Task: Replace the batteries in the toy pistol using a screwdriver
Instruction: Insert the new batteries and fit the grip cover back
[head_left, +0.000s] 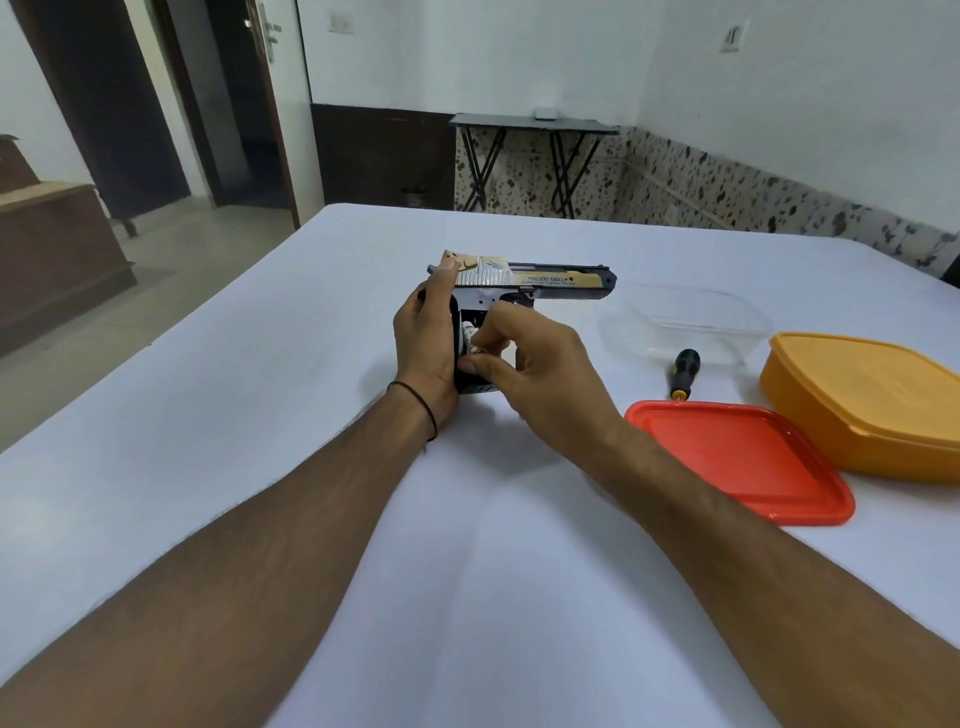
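The toy pistol (540, 280), black with a gold and silver slide, lies on its side at the middle of the white table, barrel pointing right. My left hand (428, 338) grips its handle from the left, thumb up on the slide's rear. The battery bay in the handle stands uncovered, and a white battery (469, 332) shows inside it. My right hand (524, 364) pinches at that battery with thumb and forefinger. The screwdriver (684, 371), black handle with an orange collar, lies on the table to the right, untouched.
A red lid (737, 457) lies flat at the right. Behind it stand an orange box (867, 405) with its lid on and a clear plastic container (691, 322). A folding table (530, 156) stands by the far wall.
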